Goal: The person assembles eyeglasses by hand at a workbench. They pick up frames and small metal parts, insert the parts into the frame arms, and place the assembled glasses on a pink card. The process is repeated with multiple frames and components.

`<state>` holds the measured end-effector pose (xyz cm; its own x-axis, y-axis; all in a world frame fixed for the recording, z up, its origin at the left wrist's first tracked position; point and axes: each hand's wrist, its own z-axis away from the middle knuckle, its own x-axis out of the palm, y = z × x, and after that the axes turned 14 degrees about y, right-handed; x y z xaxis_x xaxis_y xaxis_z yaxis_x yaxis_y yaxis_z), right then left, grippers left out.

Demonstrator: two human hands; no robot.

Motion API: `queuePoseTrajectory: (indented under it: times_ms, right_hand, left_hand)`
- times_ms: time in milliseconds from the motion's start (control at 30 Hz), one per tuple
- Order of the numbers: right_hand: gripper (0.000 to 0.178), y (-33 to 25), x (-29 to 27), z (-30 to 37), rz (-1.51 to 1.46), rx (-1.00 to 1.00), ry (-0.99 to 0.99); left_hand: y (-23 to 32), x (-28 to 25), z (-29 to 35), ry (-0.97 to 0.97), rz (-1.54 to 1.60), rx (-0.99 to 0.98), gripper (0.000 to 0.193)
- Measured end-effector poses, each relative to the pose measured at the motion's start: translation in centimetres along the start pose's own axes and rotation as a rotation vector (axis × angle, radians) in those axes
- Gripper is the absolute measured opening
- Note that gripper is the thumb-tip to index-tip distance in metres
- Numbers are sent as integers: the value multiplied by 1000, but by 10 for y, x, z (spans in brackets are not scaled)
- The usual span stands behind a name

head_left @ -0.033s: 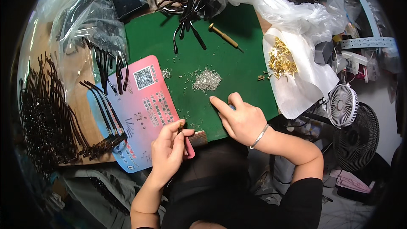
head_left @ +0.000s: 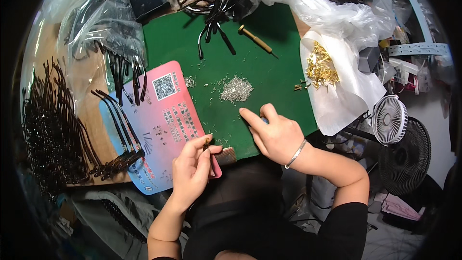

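Note:
My left hand (head_left: 190, 167) is closed near the front edge of the green mat (head_left: 269, 77), pinching a small gold-coloured metal piece (head_left: 207, 141) between its fingertips. My right hand (head_left: 276, 132) rests at the front right of the mat. Its index finger points at a heap of tiny silver screws (head_left: 236, 89), just short of it, while the other fingers curl in. A bit of something blue shows among those fingers; the rest of it is hidden. Beside my left hand lies a flat ridged metal block (head_left: 226, 155). Beneath that hand is a pink and blue printed sheet (head_left: 168, 115).
A brass-handled screwdriver (head_left: 256, 39) lies at the back. Small gold parts (head_left: 321, 67) sit on white paper (head_left: 332, 108) at right. Dark eyeglass temples (head_left: 53, 130) are piled at left, more (head_left: 211, 5) at the back. Two fans (head_left: 388, 119) stand right of the table.
The view has shifted very slightly. My hands keep practically the same poses, and nothing has been taken hold of or let go.

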<state>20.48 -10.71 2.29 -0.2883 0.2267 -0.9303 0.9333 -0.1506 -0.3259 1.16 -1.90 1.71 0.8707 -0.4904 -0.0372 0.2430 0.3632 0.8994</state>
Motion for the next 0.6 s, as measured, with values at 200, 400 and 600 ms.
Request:
queuePoseTrajectory:
  times_ms: [200, 400, 600]
  right_hand:
    - [35, -13, -13, -5, -434, 140, -316]
    - [30, -36, -6, -15, -608, 41, -386]
    - [28, -34, -8, -16, -604, 51, -386]
  left_hand:
    - [-10, 3, 3, 118, -80, 80, 21]
    - [-12, 13, 8, 232, -290, 324, 21]
    - [-23, 18, 7, 313, -355, 394, 22]
